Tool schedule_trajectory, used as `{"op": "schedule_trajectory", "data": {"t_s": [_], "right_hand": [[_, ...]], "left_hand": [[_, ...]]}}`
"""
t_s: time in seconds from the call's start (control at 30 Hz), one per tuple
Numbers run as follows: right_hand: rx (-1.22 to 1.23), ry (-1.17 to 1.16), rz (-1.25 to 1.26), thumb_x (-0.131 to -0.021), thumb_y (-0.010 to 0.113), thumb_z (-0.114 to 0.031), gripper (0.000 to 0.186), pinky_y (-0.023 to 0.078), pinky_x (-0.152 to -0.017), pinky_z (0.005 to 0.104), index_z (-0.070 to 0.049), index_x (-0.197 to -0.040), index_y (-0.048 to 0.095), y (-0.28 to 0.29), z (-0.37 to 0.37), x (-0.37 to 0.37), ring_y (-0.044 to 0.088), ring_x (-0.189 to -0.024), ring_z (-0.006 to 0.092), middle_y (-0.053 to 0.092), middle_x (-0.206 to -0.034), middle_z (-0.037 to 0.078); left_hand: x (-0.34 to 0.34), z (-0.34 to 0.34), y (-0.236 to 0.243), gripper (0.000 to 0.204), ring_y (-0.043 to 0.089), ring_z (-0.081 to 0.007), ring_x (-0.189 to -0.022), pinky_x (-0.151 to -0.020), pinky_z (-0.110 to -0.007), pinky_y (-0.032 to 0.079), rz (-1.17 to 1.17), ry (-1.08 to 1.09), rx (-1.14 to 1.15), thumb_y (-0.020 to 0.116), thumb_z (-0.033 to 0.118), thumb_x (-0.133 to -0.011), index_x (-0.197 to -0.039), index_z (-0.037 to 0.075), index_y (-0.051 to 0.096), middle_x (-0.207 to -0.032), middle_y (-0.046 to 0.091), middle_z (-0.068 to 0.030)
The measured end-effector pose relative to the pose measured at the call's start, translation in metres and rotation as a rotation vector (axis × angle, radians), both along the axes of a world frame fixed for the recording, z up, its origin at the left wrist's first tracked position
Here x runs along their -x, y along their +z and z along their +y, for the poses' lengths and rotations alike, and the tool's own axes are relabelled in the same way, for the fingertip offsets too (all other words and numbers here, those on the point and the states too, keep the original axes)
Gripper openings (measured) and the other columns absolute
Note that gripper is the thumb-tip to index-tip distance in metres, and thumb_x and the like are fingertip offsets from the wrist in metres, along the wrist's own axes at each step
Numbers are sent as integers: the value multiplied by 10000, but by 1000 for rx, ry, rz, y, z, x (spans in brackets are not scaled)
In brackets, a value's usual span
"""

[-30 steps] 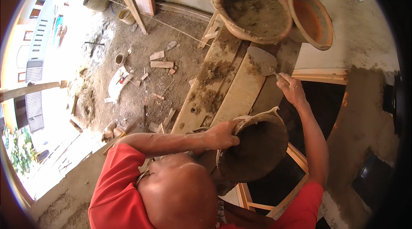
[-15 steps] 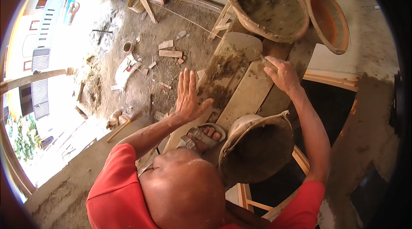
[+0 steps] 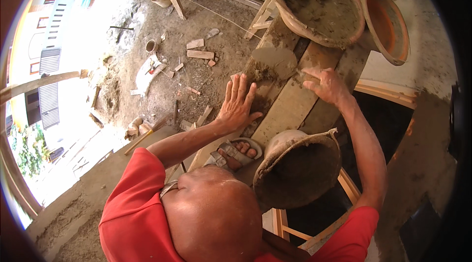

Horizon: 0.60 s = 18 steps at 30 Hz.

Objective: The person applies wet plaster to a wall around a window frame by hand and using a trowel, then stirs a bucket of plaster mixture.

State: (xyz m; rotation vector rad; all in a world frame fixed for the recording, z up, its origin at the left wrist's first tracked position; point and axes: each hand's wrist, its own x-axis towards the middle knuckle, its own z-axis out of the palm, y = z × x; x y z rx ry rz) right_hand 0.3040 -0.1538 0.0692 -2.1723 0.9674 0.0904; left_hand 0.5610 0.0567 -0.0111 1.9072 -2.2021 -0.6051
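Planks (image 3: 282, 114) run away from me. Mortar tub (image 3: 296, 27) at far end, second tub (image 3: 393, 31) right of it. Trowel (image 3: 274, 62) short of mortar tub, ahead of and between my left hand (image 3: 238, 103) and right hand (image 3: 328, 87). Bucket (image 3: 281, 145) nearer me, right of a foot (image 3: 246, 149).

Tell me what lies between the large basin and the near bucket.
Wooden planks, with the right hand above them; the head view shows it.
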Motion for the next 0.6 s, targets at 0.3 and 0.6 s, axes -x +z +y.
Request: {"op": "schedule_trajectory", "data": {"t_s": [0.3, 0.6], "right_hand": [[-120, 178, 5, -867, 690, -336, 485, 516, -980, 418, -79, -1277, 663, -15, 26, -13, 661, -1097, 368, 692, -1169, 215], [-382, 204, 57, -822, 714, -335, 505, 505, -1003, 412, -82, -1258, 681, -16, 35, -25, 665, -1103, 358, 687, -1194, 214]], "left_hand": [[6, -18, 0, 953, 105, -604, -1442, -1170, -650, 183, -20, -52, 80, 693, 496, -879, -1533, -12, 223, -1557, 117, -407], [0, -11, 2, 936, 80, -591, -1454, -1158, -687, 142, 54, -115, 137, 717, 389, -876, -1538, -9, 189, -1586, 89, -371]]}}
